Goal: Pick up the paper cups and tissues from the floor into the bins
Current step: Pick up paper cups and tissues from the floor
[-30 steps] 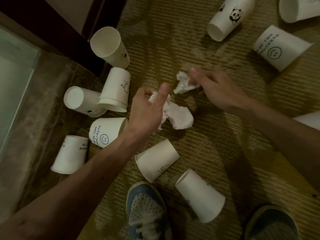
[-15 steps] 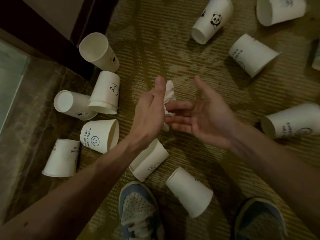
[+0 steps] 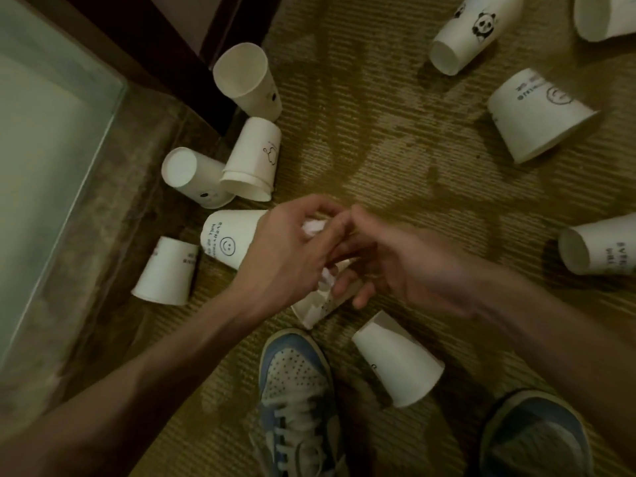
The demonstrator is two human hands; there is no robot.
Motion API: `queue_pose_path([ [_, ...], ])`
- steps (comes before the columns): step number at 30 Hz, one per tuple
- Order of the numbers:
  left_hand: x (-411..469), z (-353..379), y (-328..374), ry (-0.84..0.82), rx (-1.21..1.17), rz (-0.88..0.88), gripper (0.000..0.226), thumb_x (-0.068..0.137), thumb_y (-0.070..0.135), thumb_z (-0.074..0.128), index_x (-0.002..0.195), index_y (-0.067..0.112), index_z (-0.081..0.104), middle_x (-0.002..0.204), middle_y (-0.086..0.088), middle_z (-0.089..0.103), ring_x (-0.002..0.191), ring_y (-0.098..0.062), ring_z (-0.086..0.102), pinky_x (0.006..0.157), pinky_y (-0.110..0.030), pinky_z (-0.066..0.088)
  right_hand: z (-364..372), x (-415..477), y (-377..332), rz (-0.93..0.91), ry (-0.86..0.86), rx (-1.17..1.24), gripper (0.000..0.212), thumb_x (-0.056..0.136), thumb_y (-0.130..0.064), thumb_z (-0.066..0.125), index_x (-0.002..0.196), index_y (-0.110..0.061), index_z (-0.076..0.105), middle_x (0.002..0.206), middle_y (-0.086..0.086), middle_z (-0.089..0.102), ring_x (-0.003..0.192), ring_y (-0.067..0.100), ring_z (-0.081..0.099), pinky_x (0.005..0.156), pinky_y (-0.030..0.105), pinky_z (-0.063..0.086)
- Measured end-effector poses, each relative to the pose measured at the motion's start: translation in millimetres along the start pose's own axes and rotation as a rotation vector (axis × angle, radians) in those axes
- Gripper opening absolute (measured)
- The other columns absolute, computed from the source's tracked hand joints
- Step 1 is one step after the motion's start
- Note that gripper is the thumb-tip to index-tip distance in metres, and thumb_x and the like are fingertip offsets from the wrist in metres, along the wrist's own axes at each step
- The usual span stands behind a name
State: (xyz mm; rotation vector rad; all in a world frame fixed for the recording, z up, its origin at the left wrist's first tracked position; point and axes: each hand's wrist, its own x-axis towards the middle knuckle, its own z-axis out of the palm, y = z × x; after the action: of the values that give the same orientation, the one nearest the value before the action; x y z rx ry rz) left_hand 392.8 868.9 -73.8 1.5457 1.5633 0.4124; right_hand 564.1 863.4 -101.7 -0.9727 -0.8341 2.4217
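Observation:
My left hand (image 3: 285, 249) curls around crumpled white tissue (image 3: 315, 228); only small bits show between its fingers. My right hand (image 3: 395, 266) meets it from the right, its fingertips touching the left hand's fingers and the tissue; the motion blur hides its grip. Several white paper cups lie on the carpet: a smiley cup (image 3: 227, 239) just left of my left hand, a cup (image 3: 320, 304) directly under both hands, another (image 3: 399, 366) by my shoes, a panda cup (image 3: 471, 29) at the top right.
More cups lie at the left (image 3: 168, 273), by the dark door frame (image 3: 247, 80), and at the right (image 3: 537, 115) (image 3: 599, 249). A glass panel (image 3: 44, 166) edges the left. My two blue shoes (image 3: 296, 401) (image 3: 537, 438) stand at the bottom. No bin is in view.
Both hands picked tissues off the carpet, then came together. The right hand's tissue passed to the left hand, which has closed over the wad; both hands dropped lower in view.

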Motion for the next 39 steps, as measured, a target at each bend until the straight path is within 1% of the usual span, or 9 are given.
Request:
queue_pose_path([
  [4, -17.2, -22.7, -15.6, 0.102, 0.14, -0.073, 0.007, 0.092, 0.039, 0.061, 0.088, 0.037, 0.066, 0.07, 0.016, 0.068, 0.059, 0.002, 0.065, 0.047, -0.012, 0.045, 3.3, 3.7, 7.5, -0.139, 0.254, -0.654, 0.022, 0.094, -0.041, 0.056, 0.096, -0.026, 0.072, 0.086, -0.013, 0.071, 0.08, -0.001, 0.064, 0.063, 0.017, 0.048],
  [7, -32.6, -36.1, -33.5, 0.102, 0.177, -0.251, 0.011, 0.091, 0.042, 0.062, 0.084, 0.034, 0.064, 0.07, 0.015, 0.069, 0.057, -0.003, 0.065, 0.045, -0.015, 0.045, -0.2, 6.2, 15.7, -0.243, 0.214, -1.242, 0.035, 0.085, -0.046, 0.067, 0.118, -0.034, 0.063, 0.114, -0.021, 0.055, 0.107, -0.003, 0.043, 0.087, 0.024, 0.036],
  [13, -53.2, -14.6, -54.6, -0.092, 0.071, -0.464, 0.032, 0.085, 0.059, 0.059, 0.091, 0.028, 0.067, 0.074, 0.006, 0.071, 0.062, -0.001, 0.063, 0.059, -0.027, 0.048, -0.9, 19.5, 44.8, -0.224, 0.019, -1.402, 0.077, 0.081, -0.041, 0.074, 0.146, -0.038, 0.034, 0.146, -0.016, 0.037, 0.128, 0.006, 0.027, 0.102, 0.027, 0.026],
  [17, -42.0, -7.1, -53.4, -0.085, 0.012, -0.414, 0.025, 0.087, 0.051, 0.064, 0.089, 0.026, 0.067, 0.065, 0.006, 0.067, 0.052, 0.001, 0.059, 0.046, -0.017, 0.043, -8.3, 20.4, 49.0, -0.256, 0.119, -1.314, 0.068, 0.084, -0.048, 0.068, 0.144, -0.035, 0.038, 0.134, -0.012, 0.048, 0.115, 0.005, 0.039, 0.088, 0.023, 0.03],
  [22, -9.6, 3.2, -39.8, 0.057, -0.13, -0.28, 0.018, 0.087, 0.044, 0.067, 0.093, 0.028, 0.063, 0.065, 0.009, 0.069, 0.05, -0.003, 0.061, 0.043, -0.02, 0.045, -17.4, 22.5, 34.8, -0.143, 0.475, -0.895, 0.049, 0.089, -0.066, 0.049, 0.116, -0.026, 0.056, 0.096, -0.013, 0.064, 0.081, 0.006, 0.062, 0.061, 0.026, 0.046],
  [26, 23.9, 15.0, -24.6, 0.096, -0.07, -0.166, 0.023, 0.092, 0.052, 0.058, 0.096, 0.03, 0.062, 0.078, 0.016, 0.069, 0.067, 0.001, 0.065, 0.056, -0.024, 0.052, -24.9, 28.5, 14.4, -0.004, 0.621, -0.383, 0.05, 0.091, -0.066, 0.045, 0.115, -0.025, 0.061, 0.096, -0.007, 0.068, 0.083, 0.01, 0.066, 0.069, 0.03, 0.05],
  [30, 62.9, 11.0, 12.0, 0.075, -0.124, -0.053, 0.02, 0.094, 0.043, 0.061, 0.101, 0.024, 0.064, 0.073, 0.014, 0.069, 0.064, 0.002, 0.065, 0.049, -0.014, 0.047, -28.9, 17.4, -18.0, -0.021, 0.584, -0.088, 0.041, 0.095, -0.061, 0.044, 0.108, -0.025, 0.057, 0.084, 0.01, 0.074, 0.073, 0.028, 0.073, 0.062, 0.038, 0.058],
  [35, 83.7, -26.0, 104.8, -0.072, -0.141, 0.073, 0.017, 0.094, 0.039, 0.061, 0.101, 0.024, 0.064, 0.079, 0.009, 0.072, 0.066, -0.002, 0.067, 0.051, -0.017, 0.051, -21.3, -37.8, -100.5, -0.019, 0.642, -0.104, 0.048, 0.094, -0.059, 0.048, 0.129, -0.025, 0.052, 0.106, -0.001, 0.072, 0.086, 0.015, 0.073, 0.067, 0.035, 0.06],
  [39, 62.6, -86.6, 205.8, -0.081, -0.128, 0.165, 0.025, 0.095, 0.047, 0.057, 0.118, 0.036, 0.056, 0.098, 0.018, 0.066, 0.083, 0.006, 0.064, 0.061, -0.012, 0.05, 30.3, -101.9, -191.0, -0.13, 0.684, -0.106, 0.04, 0.094, -0.048, 0.057, 0.12, -0.019, 0.055, 0.115, 0.01, 0.067, 0.096, 0.022, 0.07, 0.072, 0.039, 0.061],
])
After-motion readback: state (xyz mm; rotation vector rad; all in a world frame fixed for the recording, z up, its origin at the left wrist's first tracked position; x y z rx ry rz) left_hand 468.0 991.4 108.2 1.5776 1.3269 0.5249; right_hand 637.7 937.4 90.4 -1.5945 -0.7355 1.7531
